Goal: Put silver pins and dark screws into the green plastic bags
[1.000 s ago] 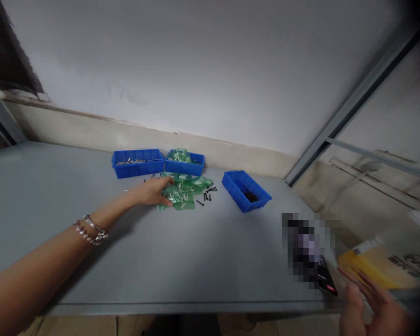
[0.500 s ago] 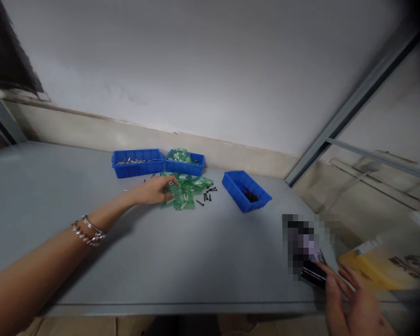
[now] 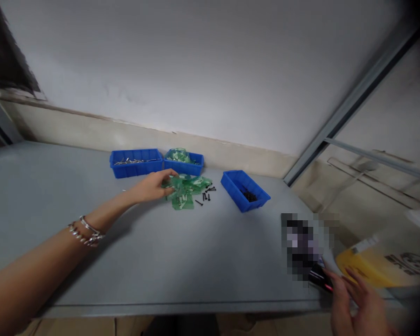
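Note:
My left hand (image 3: 157, 185), with bracelets at the wrist, reaches over a pile of green plastic packets (image 3: 182, 201). Its thumb and fingers close on one green packet (image 3: 177, 183) at the pile's near-left side. Small black screws (image 3: 203, 197) lie loose just right of the pile. At the lower right, my right hand (image 3: 359, 298) has its fingers on the near end of a dark, glossy phone (image 3: 318, 276). Most of that phone is hidden by pixelation. Part of the right hand's grip is out of sight.
Along the wall stand a blue bin of silvery metal pieces (image 3: 136, 170) and a blue bin with green packets (image 3: 184, 167). Another blue bin (image 3: 236, 189), holding dark screws, is angled to the right. A yellow-labelled container (image 3: 371, 266) stands beyond the grey table's (image 3: 182, 275) right side.
My left fingers have drawn together on a green packet and lifted it slightly. My right hand has shifted a little right and down, and the phone's near end has tilted with it.

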The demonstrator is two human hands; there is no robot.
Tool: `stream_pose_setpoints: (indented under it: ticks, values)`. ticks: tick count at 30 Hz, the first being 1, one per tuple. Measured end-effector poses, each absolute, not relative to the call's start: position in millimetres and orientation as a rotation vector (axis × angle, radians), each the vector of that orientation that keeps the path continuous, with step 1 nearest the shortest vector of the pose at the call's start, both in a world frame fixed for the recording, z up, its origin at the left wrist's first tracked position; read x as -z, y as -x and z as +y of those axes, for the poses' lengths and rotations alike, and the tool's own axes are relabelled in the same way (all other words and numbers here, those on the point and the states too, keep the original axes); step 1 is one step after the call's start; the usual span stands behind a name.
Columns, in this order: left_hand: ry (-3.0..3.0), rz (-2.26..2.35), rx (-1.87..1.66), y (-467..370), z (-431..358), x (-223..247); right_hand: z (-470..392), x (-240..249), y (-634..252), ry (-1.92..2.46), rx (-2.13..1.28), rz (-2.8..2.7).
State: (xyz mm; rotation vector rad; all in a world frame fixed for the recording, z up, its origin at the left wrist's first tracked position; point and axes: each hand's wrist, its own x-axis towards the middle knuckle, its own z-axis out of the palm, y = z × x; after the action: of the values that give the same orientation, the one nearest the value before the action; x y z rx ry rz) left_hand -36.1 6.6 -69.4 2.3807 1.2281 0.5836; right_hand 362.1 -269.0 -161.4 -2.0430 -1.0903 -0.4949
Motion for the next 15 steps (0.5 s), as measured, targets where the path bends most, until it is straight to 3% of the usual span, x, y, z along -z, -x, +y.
stream_pose_setpoints:
  ticks: [15]
  values:
    - [-2.381,1.199,-0.586,34.4,5.5,69.9,-273.2,161.7,-364.2,2.164,0.458,-1.096]
